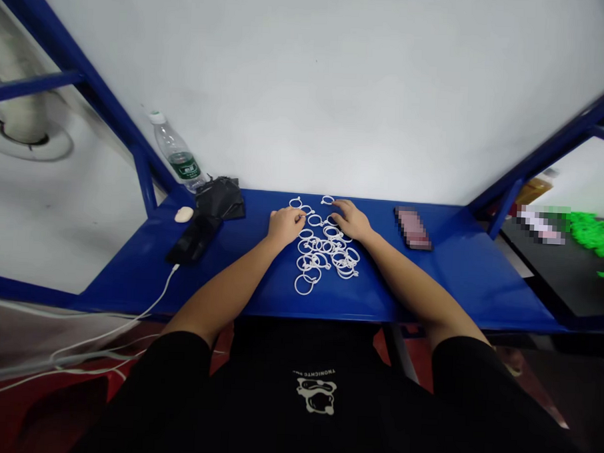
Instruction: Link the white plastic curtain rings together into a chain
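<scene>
Now both my hands sit at the far side of the white rings point(325, 251) heaped mid-bench point(454, 280). My left hand point(285, 224) is loosely curled with its fingertips on a ring, and I can't tell whether it grips. My right hand point(351, 219) lies palm-down, fingers out, resting on rings.

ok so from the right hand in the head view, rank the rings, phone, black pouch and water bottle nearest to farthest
1. white rings, under the right hand
2. phone, to its right
3. black pouch, left
4. water bottle, far left corner
</scene>
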The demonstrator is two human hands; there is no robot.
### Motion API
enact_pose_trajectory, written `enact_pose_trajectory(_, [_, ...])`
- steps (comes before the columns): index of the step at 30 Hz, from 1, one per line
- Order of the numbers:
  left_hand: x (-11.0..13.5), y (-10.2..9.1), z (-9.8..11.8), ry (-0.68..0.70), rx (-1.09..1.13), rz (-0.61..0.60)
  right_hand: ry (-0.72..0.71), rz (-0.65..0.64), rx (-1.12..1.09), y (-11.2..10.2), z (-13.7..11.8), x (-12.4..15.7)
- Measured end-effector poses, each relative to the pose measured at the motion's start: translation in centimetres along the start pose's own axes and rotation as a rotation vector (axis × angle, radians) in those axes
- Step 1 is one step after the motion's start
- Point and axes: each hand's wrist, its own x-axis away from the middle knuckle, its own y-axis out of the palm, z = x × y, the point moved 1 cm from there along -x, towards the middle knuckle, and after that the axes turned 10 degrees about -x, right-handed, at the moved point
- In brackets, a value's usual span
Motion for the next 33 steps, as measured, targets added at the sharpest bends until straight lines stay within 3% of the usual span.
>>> enact_pose_trajectory(7, [0.4, -0.8, 0.7, -0.011, 0.075, 0.058, 0.075, -0.206, 0.245, 0.4, -1.8, -4.0])
enact_pose_trajectory(13, [0.5, -0.4, 0.5, 0.009, 0.199, 0.070, 0.049, -0.206, 0.257, 1.3, -2.4, -5.5])
enact_pose_trajectory(16, [0.5, -0.2, 0.5, 0.037, 0.210, 0.104, 0.047, -0.121, 0.111, 0.8, -1.7, -4.8])
enact_pose_trajectory(23, [0.6, -0.1, 0.9, 0.057, 0.239, 0.103, 0.091, 0.241, -0.389, 0.5, -0.5, -0.5])
enact_pose_trajectory(27, [0.7, -0.2, 0.9, 0.061, 0.263, 0.075, 0.137, 0.321, -0.367, 0.9, -0.1, 0.3])
enact_pose_trajectory(33, [0.8, -0.1, 0.9, 0.088, 0.260, 0.074, 0.102, 0.296, -0.166, 0.5, -0.6, 0.2])
